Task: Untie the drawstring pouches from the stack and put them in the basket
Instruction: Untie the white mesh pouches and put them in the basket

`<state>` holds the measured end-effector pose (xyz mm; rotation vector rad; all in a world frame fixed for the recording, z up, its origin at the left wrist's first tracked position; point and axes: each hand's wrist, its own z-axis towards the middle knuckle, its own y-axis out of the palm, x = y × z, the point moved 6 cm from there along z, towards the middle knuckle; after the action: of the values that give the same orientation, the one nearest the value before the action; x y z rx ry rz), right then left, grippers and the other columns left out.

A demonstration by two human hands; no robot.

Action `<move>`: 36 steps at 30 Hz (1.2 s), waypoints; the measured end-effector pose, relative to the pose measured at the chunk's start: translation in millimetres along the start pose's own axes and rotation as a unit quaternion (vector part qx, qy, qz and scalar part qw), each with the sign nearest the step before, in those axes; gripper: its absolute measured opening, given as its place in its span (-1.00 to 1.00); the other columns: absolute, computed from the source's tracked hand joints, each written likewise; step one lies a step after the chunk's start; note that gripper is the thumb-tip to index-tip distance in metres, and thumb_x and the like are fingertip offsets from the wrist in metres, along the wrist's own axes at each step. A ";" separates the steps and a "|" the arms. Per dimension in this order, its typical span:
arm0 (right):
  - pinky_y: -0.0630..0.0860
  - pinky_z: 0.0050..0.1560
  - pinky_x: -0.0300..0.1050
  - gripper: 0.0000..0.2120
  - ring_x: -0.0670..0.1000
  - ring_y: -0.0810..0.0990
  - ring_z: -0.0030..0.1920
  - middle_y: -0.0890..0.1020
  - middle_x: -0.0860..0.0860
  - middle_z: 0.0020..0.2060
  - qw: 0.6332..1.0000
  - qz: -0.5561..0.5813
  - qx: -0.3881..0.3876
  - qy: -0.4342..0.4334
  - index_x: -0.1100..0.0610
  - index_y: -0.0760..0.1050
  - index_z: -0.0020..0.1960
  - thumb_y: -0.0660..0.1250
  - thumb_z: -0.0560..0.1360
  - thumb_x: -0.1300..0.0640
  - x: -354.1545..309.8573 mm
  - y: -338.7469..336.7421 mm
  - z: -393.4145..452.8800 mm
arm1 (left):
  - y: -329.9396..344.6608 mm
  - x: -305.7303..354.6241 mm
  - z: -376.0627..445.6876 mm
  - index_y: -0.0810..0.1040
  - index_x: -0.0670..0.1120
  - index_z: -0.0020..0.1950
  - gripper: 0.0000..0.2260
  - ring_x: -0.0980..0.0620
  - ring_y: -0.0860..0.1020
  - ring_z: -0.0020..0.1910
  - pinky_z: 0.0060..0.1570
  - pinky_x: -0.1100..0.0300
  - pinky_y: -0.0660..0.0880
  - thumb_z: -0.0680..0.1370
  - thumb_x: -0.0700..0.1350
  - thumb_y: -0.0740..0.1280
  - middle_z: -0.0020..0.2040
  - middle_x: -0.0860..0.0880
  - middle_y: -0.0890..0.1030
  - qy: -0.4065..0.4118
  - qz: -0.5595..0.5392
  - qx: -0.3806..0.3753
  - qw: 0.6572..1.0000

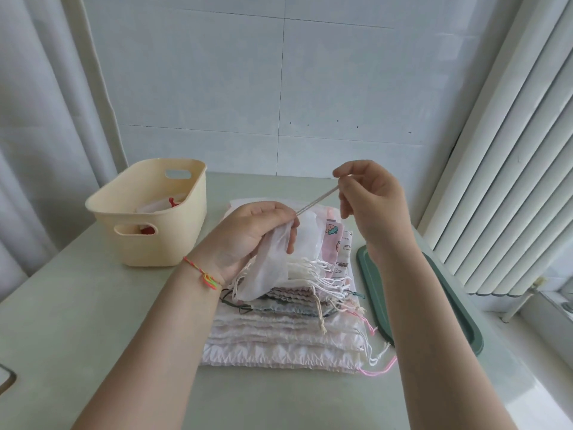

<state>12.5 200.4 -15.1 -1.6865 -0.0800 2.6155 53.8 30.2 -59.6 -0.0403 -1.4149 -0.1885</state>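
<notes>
Seemingly cartoon-printed pouch, unreadable.

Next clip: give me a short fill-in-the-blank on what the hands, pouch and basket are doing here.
1. The left hand grips a sheer ____ pouch above the stack.
2. The right hand pinches the pouch's ____, pulled taut between both hands.
3. The cream basket stands to the ____ of the stack.
4. A braided bracelet sits on the ____ wrist.

Missing words: white; drawstring; left; left
</notes>
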 end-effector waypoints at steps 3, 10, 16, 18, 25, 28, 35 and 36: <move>0.36 -0.20 -0.33 -0.73 -0.10 0.49 -0.22 0.56 -0.03 -0.14 0.980 -0.185 -0.045 -0.057 0.04 0.60 -0.03 0.23 0.46 0.33 -1.7 6.8 -2.3 | -1.6 -2.0 2.3 0.55 -0.19 -0.23 -0.84 -0.02 0.51 -0.38 -0.33 0.28 0.46 0.47 -0.11 0.32 -0.36 -0.14 0.57 -0.002 0.011 0.000 1.000; 0.58 0.03 0.03 -0.77 -0.02 0.65 -0.10 0.68 -0.04 -0.20 0.952 -0.176 -0.244 -0.056 0.01 0.51 0.04 0.24 0.49 0.29 -5.4 39.5 -20.3 | 2.4 0.8 0.3 0.56 -0.26 -0.13 -0.82 -0.09 0.57 -0.24 -0.16 0.19 0.51 0.60 -0.20 0.26 -0.26 -0.18 0.61 0.020 0.029 -0.020 0.999; 0.56 -0.07 0.18 -0.78 0.00 0.63 -0.30 0.64 0.11 -0.24 0.943 -0.166 -0.287 0.007 0.02 0.41 0.03 0.16 0.51 0.30 3.3 43.4 -25.2 | -0.4 3.0 -0.1 0.57 -0.22 -0.10 -0.82 -0.03 0.56 -0.17 -0.06 0.18 0.46 0.55 -0.10 0.34 -0.26 -0.13 0.59 0.035 0.068 -0.016 0.997; 0.55 -0.06 0.20 -0.78 0.00 0.63 -0.30 0.60 0.06 -0.27 0.946 -0.161 -0.282 0.018 0.01 0.41 0.04 0.17 0.51 0.29 3.7 41.7 -24.8 | -1.3 2.4 0.7 0.57 -0.20 -0.10 -0.84 -0.02 0.53 -0.19 -0.08 0.19 0.43 0.56 -0.11 0.33 -0.28 -0.10 0.56 0.036 0.070 -0.012 0.997; 0.59 -0.01 0.04 -0.77 0.01 0.65 -0.25 0.59 0.08 -0.16 0.953 -0.105 -0.272 0.078 0.08 0.43 0.12 0.39 0.51 0.13 6.1 42.2 -25.2 | -5.9 3.3 0.2 0.58 -0.24 -0.03 -0.85 0.07 0.47 -0.26 -0.12 0.24 0.39 0.61 -0.20 0.26 -0.30 -0.09 0.52 0.034 0.092 0.019 0.995; 0.58 -0.05 0.00 -0.70 0.04 0.63 -0.27 0.56 0.10 -0.11 0.951 -0.075 -0.284 0.099 0.09 0.42 0.15 0.44 0.47 0.16 10.4 45.4 -26.6 | -5.8 4.7 -0.3 0.57 -0.23 -0.07 -0.86 0.08 0.47 -0.27 -0.09 0.21 0.39 0.61 -0.22 0.27 -0.21 -0.19 0.53 0.032 0.122 0.040 0.991; 0.36 -0.34 -0.10 -0.84 -0.03 0.42 -0.33 0.54 -0.05 -0.27 0.927 -0.212 -0.303 0.056 -0.02 0.49 0.04 0.39 0.50 0.15 10.5 37.6 -23.9 | -5.1 7.7 -1.6 0.57 -0.21 -0.14 -0.72 0.07 0.41 -0.34 -0.17 0.21 0.35 0.65 -0.09 0.21 -0.43 0.00 0.44 0.014 0.158 0.082 0.984; 0.36 -0.36 -0.11 -0.88 -0.04 0.41 -0.36 0.56 -0.05 -0.31 0.927 -0.220 -0.301 0.044 0.00 0.51 0.01 0.38 0.51 0.16 8.7 36.1 -23.2 | -4.4 7.4 -1.7 0.58 -0.18 -0.15 -0.70 0.05 0.41 -0.35 -0.17 0.21 0.36 0.65 -0.07 0.19 -0.44 -0.01 0.44 0.012 0.167 0.082 0.982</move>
<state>30.2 165.5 -34.6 -1.6508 -1.2133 2.2844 55.9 24.8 -53.0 -0.1388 -1.3745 0.2051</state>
